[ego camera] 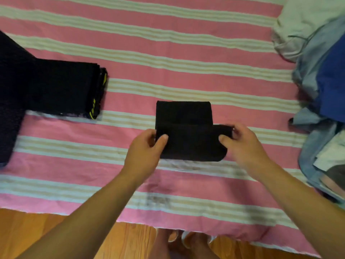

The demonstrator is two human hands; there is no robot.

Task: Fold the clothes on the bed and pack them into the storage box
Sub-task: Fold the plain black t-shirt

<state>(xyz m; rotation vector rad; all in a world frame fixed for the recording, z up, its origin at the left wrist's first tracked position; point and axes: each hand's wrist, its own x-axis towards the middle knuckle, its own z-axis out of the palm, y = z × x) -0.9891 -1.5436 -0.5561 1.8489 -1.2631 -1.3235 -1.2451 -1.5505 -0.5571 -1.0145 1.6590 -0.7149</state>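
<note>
From the head camera, a small black garment [186, 128] lies partly folded near the middle of the bed [168, 53], on its pink and pale striped cover. The left hand [147, 146] pinches the garment's left edge between thumb and fingers, and the right hand [240, 143] pinches its right end, the two hands set apart with the cloth between them. To the left sits a folded stack of dark clothes [63, 88] (yellow trim shows at one edge). At the right edge lies an unfolded heap of clothes [321, 75], white, pale blue and deep blue. Wooden floor [37, 230] shows below the bed.
</note>
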